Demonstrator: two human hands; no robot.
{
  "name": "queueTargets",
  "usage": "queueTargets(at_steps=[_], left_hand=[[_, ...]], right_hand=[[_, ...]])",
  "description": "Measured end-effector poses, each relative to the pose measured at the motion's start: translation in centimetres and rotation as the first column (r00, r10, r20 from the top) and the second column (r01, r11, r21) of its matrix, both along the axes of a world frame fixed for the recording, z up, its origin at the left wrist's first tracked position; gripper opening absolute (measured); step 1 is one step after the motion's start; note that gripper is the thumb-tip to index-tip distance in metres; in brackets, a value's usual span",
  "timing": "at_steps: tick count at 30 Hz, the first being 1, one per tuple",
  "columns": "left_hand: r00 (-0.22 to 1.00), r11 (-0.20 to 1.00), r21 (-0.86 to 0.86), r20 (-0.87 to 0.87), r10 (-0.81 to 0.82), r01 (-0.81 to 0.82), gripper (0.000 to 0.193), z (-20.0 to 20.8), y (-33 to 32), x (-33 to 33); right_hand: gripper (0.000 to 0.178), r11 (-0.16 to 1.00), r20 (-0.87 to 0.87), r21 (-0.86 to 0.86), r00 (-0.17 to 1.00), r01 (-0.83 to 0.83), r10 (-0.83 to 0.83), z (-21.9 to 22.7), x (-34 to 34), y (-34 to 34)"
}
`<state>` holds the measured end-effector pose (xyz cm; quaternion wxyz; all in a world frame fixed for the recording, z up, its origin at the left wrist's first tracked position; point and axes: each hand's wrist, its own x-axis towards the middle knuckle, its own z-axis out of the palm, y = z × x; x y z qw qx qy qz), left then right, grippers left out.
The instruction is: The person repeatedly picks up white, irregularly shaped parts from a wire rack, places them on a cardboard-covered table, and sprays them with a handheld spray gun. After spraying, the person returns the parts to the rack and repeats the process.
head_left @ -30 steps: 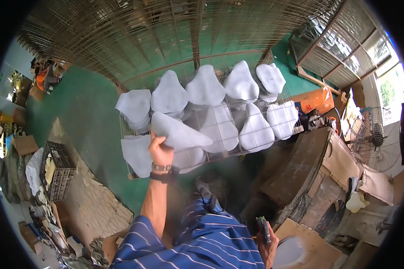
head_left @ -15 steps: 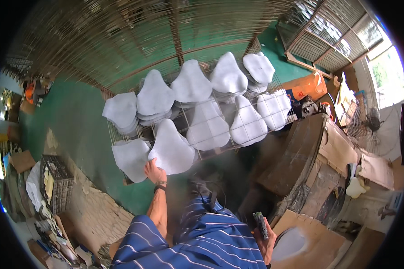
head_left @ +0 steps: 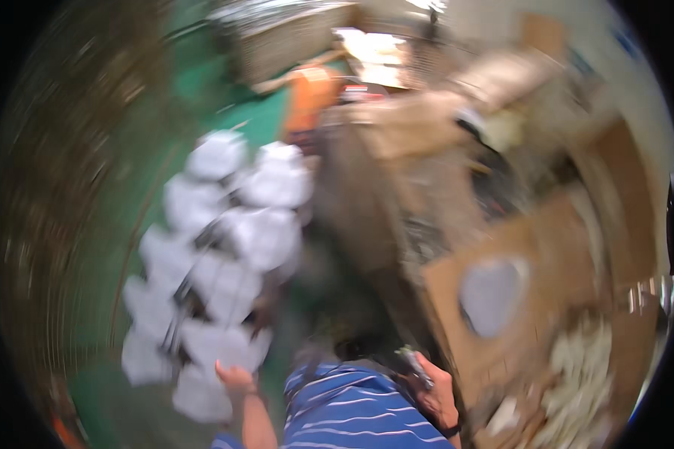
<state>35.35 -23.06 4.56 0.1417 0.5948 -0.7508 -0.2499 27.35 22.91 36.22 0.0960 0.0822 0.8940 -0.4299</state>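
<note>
Two rows of white, rounded, pear-shaped pads (head_left: 262, 239) run away from me on the left, on what was a wire rack; motion blur softens them. My left hand (head_left: 236, 376) is at the near end of the rows, beside the nearest pads. Its fingers are too smeared to show whether they touch or grip one. Low at the right, my right hand (head_left: 438, 393) is closed around a dark, narrow handheld tool (head_left: 418, 368), mostly covered by the fingers. A single pale, rounded pad (head_left: 493, 295) lies on a cardboard sheet (head_left: 448, 288) to the right of that hand.
A large brown carton-like block (head_left: 359, 194) stands between the pads and the cardboard. Beyond it are an orange object (head_left: 311, 93) and a crate-like box (head_left: 292, 41). Pale scraps (head_left: 584, 374) lie heaped at lower right. Green floor (head_left: 251, 120) shows behind the pads.
My view has swung right, so the pads now lie left and the cardboard sits nearer the middle. My left hand has come off the pad's edge it was touching. The right hand still holds the tool.
</note>
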Motion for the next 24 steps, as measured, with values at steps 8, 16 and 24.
queueTargets(at_steps=[8,16,24], left_hand=[[0.682,0.655,0.192,-0.247,-0.688,0.731,0.069,-3.6,7.7,-10.8],[0.571,0.372,0.494,-0.347,-0.744,0.786,0.069,-6.8,11.2,-19.8],[0.681,0.258,0.784,-0.266,-0.682,0.564,0.068,-4.2,16.2,-22.8]], right_hand=[[0.056,0.877,-0.107,0.005,0.872,0.481,-0.478,3.7,8.8,8.4],[0.059,0.627,-0.256,0.017,0.610,0.779,-0.750,8.8,15.0,13.7],[0.063,0.569,-0.310,0.016,0.545,0.822,-0.779,10.7,14.7,15.0]])
